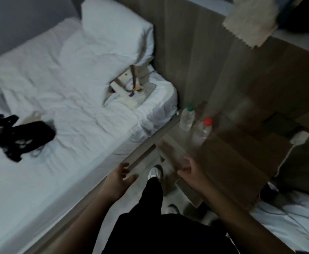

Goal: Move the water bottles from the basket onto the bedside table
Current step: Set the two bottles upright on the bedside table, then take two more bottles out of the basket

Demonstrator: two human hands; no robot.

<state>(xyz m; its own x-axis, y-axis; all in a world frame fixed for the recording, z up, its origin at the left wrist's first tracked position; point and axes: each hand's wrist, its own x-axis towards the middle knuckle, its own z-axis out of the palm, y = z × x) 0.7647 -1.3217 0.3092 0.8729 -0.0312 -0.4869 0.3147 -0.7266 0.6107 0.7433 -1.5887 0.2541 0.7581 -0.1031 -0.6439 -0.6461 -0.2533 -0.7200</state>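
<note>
Two clear water bottles stand upright on the wooden bedside table (238,162), close to its far left corner. One has a green cap (187,117), the other a red cap (202,132). A beige basket with straps (131,88) lies on the bed beside the pillow; I cannot tell what it holds. My left hand (119,181) hovers over the gap between bed and table, fingers apart, holding nothing. My right hand (193,174) is at the table's near left edge, fingers spread and empty, short of the red-capped bottle.
A white bed (67,88) fills the left, with a pillow (117,28) and a black strappy item (21,137) on it. A wood panel wall stands behind the table. A cream fluffy cloth (250,21) hangs at top right. My leg and shoe (155,174) stand between bed and table.
</note>
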